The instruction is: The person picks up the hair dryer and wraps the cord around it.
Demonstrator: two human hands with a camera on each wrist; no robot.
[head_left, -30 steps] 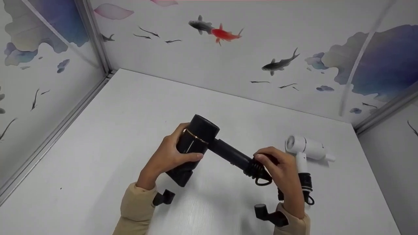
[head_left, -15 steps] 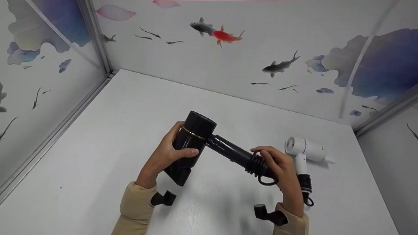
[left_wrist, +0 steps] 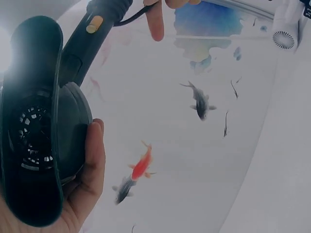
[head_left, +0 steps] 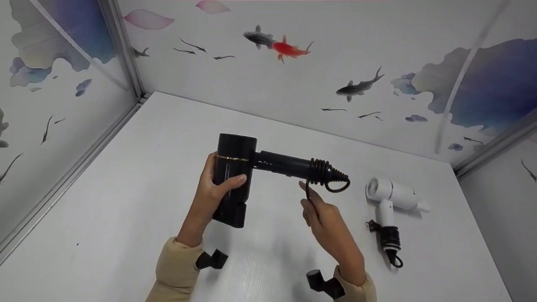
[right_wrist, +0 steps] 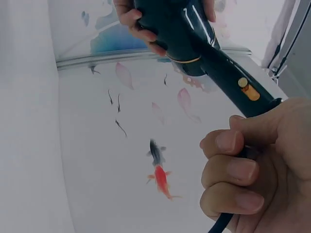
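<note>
In the head view my left hand (head_left: pixel 209 195) grips the barrel of a black hair dryer (head_left: pixel 235 146) with a gold ring, thumb across its near side. The dryer is held above the table, its handle pointing right. A black cord (head_left: pixel 319 171) is coiled round the handle's end, and a strand hangs from it to my right hand (head_left: pixel 333 226). The right wrist view shows the fingers of that hand curled round the cord (right_wrist: pixel 221 223). A gold switch (right_wrist: pixel 249 89) sits on the handle. In the left wrist view the flat nozzle (left_wrist: pixel 36 29) faces the camera.
A white hair dryer (head_left: pixel 400 195) lies on the white table (head_left: pixel 138 167) at the right, its black cord (head_left: pixel 390 238) wound round the handle. Its plug (head_left: pixel 372 226) lies beside it. Panels (head_left: pixel 201 79) printed with fish enclose the table's back and sides.
My left hand has turned the black hair dryer so its handle lies nearly level. My right hand has moved left and below the handle, drawing a strand of cord off the coil.
</note>
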